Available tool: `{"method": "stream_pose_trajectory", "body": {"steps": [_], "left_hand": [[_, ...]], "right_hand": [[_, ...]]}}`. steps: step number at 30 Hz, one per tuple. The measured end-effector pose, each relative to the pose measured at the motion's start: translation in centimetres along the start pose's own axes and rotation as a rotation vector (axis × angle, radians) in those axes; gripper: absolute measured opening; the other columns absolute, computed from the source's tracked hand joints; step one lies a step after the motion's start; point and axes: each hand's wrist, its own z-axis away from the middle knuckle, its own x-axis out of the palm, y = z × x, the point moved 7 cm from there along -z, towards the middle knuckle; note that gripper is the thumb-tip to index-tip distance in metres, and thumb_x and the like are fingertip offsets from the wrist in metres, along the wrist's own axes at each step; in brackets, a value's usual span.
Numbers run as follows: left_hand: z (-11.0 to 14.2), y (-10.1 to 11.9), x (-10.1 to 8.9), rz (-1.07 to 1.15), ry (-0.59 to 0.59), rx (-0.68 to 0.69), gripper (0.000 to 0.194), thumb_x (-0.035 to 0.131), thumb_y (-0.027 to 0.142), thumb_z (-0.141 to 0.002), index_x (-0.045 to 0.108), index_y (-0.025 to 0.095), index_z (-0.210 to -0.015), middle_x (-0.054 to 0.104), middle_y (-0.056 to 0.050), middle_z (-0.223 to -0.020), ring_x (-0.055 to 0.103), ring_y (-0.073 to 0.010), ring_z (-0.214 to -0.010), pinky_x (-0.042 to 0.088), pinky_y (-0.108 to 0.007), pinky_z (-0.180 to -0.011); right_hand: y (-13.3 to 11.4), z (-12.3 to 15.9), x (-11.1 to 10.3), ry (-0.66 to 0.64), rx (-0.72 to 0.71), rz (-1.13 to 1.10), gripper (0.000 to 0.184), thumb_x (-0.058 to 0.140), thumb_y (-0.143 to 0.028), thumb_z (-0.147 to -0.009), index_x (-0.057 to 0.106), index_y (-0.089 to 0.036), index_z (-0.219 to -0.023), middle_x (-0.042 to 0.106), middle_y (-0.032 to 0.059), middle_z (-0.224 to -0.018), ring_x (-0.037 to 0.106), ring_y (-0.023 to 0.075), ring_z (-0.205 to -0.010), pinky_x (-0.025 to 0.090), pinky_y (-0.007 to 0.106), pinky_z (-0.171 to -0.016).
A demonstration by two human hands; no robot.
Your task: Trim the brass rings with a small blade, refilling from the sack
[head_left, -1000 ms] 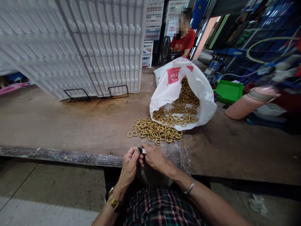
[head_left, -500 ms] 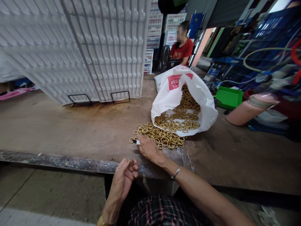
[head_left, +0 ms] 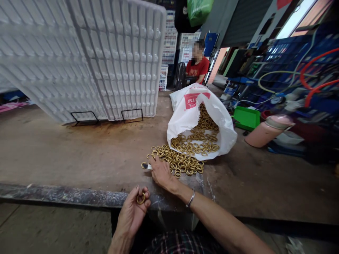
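Observation:
A heap of brass rings spills from a white plastic bag lying on the brown workbench. My right hand rests on the bench at the near left edge of the heap, fingers closed on a small dark and white tool whose tip meets an outlying ring. My left hand is below the bench's front edge, palm up, fingers curled round a single brass ring.
A big white moulded plastic tray leans upright on wire stands at the back left of the bench. A person in a red shirt sits beyond the bag. A green bin, a pink cylinder, hoses and blue crates crowd the right.
My hands were together at the bench edge. The right hand has since reached forward with the tool to the heap, and the left has dropped back holding one ring.

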Motion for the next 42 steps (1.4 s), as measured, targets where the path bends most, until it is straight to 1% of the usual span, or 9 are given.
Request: {"method": "stream_pose_trajectory", "body": {"steps": [3,9,17,21,25,28,31,37,42], "left_hand": [[-0.2,0.4,0.4,-0.057,0.000,0.054,0.017,0.070,0.021,-0.066,0.055,0.014,-0.068,0.059,-0.001,-0.069,0.056,-0.0094,-0.059,0.045,-0.018,-0.047],[-0.4,1.4,1.4,-0.312,-0.001,0.234,0.040,0.074,0.035,-0.061,0.053,0.018,-0.090,0.057,0.003,-0.067,0.053,-0.0085,-0.055,0.038,-0.016,-0.041],[-1.0,0.0,3.0,-0.661,-0.072,0.270,0.035,0.063,0.047,-0.070,0.052,0.016,-0.082,0.039,0.009,-0.049,0.032,-0.0036,-0.038,0.023,-0.014,-0.035],[-1.0,0.1,2.8,-0.734,-0.021,0.332,0.034,0.061,0.048,-0.072,0.051,0.016,-0.079,0.038,0.009,-0.048,0.030,-0.0037,-0.038,0.023,-0.015,-0.036],[-0.7,0.6,2.6,-0.854,0.028,0.451,0.033,0.058,0.048,-0.074,0.054,0.016,-0.077,0.037,0.008,-0.048,0.032,-0.0050,-0.040,0.026,-0.016,-0.039],[-0.6,0.6,2.9,-0.940,0.011,0.515,0.032,0.055,0.047,-0.076,0.057,0.015,-0.076,0.040,0.007,-0.050,0.033,-0.0055,-0.042,0.029,-0.017,-0.041],[-0.6,0.5,3.1,-0.968,0.004,0.501,0.032,0.054,0.048,-0.076,0.057,0.016,-0.074,0.042,0.007,-0.051,0.034,-0.0054,-0.042,0.030,-0.018,-0.042],[-0.9,-0.7,3.2,-0.902,-0.061,0.309,0.034,0.053,0.051,-0.076,0.052,0.017,-0.081,0.047,0.007,-0.056,0.037,-0.0049,-0.040,0.028,-0.016,-0.037],[-1.1,-1.3,3.2,-0.821,-0.124,0.264,0.030,0.053,0.047,-0.079,0.050,0.017,-0.079,0.048,0.006,-0.059,0.038,-0.0036,-0.042,0.028,-0.015,-0.038]], "right_hand": [[0.1,0.5,0.3,-0.004,-0.037,-0.018,0.029,0.036,-0.015,-0.084,0.053,-0.023,-0.107,0.052,0.0088,-0.108,0.059,0.0166,-0.074,0.042,0.027,-0.062],[1.2,2.3,0.3,0.101,-0.119,-0.239,0.022,0.044,-0.013,-0.080,0.055,-0.021,-0.097,0.053,0.0045,-0.099,0.054,0.0151,-0.080,0.039,0.024,-0.066],[1.9,5.0,-1.2,0.278,-0.202,-0.750,0.012,0.047,-0.011,-0.077,0.056,-0.018,-0.081,0.053,0.0022,-0.079,0.049,0.0140,-0.074,0.037,0.023,-0.067],[2.4,4.8,-0.9,0.220,-0.100,-0.966,0.008,0.048,-0.019,-0.079,0.055,-0.018,-0.076,0.053,-0.0004,-0.073,0.048,0.0123,-0.070,0.036,0.022,-0.065],[3.0,4.6,0.7,0.071,0.053,-1.157,0.019,0.043,-0.030,-0.083,0.051,-0.018,-0.071,0.047,-0.0043,-0.061,0.043,0.0099,-0.058,0.034,0.021,-0.055],[2.7,4.8,1.4,-0.026,0.058,-1.179,0.028,0.042,-0.033,-0.084,0.047,-0.018,-0.061,0.045,-0.0047,-0.054,0.041,0.0092,-0.052,0.033,0.021,-0.053],[2.6,4.9,1.9,-0.074,0.072,-1.209,0.034,0.040,-0.033,-0.084,0.047,-0.017,-0.055,0.045,-0.0042,-0.051,0.040,0.0085,-0.050,0.032,0.021,-0.052],[2.9,4.6,1.1,0.034,0.074,-1.156,0.021,0.048,-0.029,-0.077,0.048,-0.017,-0.059,0.041,-0.0057,-0.055,0.037,0.0084,-0.054,0.030,0.020,-0.052],[2.7,4.8,0.9,0.014,0.061,-1.131,0.021,0.046,-0.028,-0.079,0.049,-0.017,-0.061,0.043,-0.0050,-0.056,0.038,0.0088,-0.055,0.032,0.021,-0.055]]}}
